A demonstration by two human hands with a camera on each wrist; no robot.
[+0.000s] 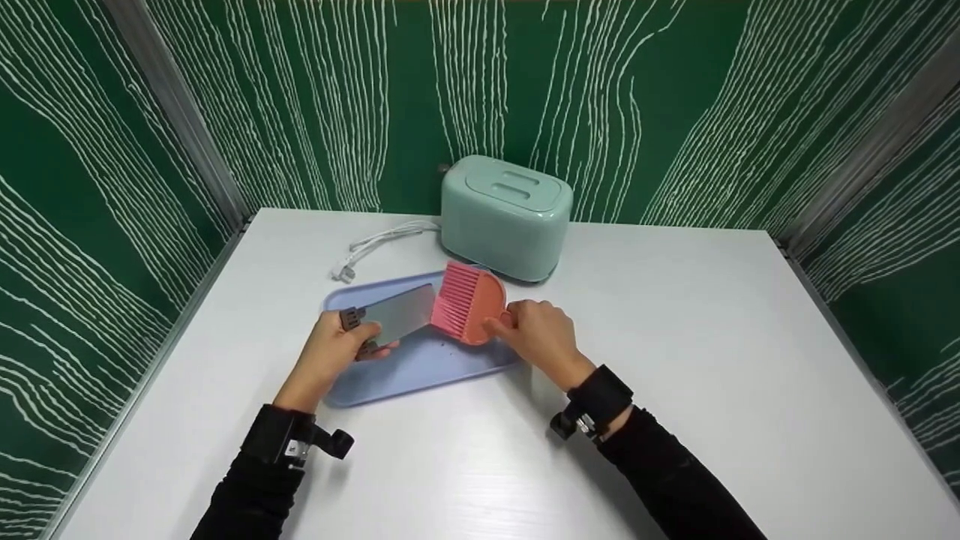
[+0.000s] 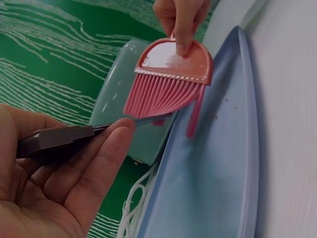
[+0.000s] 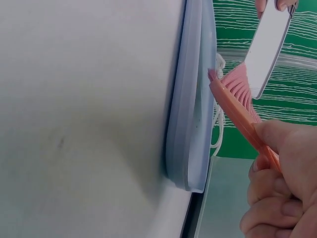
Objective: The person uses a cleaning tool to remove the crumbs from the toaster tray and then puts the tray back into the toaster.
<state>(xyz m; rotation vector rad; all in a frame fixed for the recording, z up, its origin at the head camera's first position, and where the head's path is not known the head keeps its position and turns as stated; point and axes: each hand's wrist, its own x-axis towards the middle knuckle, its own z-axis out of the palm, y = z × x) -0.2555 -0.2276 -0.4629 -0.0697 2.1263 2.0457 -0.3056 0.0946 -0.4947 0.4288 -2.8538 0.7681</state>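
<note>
My left hand [image 1: 336, 351] grips the dark handle end of a flat metal crumb tray [image 1: 403, 313], thumb on top and fingers beneath. In my right hand [image 1: 543, 336] is a small dustpan brush [image 1: 487, 309] with an orange head and pink bristles, pinched at its narrow end. The bristles [image 2: 163, 94] meet the far end of the metal plate and bend against it in the left wrist view. Both things are held up over a light blue serving tray [image 1: 420, 371]. Small brown crumbs [image 2: 216, 117] lie on that tray's floor.
A mint green toaster [image 1: 504, 217] stands right behind the blue tray, slots facing up. Its white cord and plug [image 1: 375, 244] lie on the white table [image 1: 712, 360] to the left. Green walls with white lines [image 1: 540, 90] enclose the back and sides.
</note>
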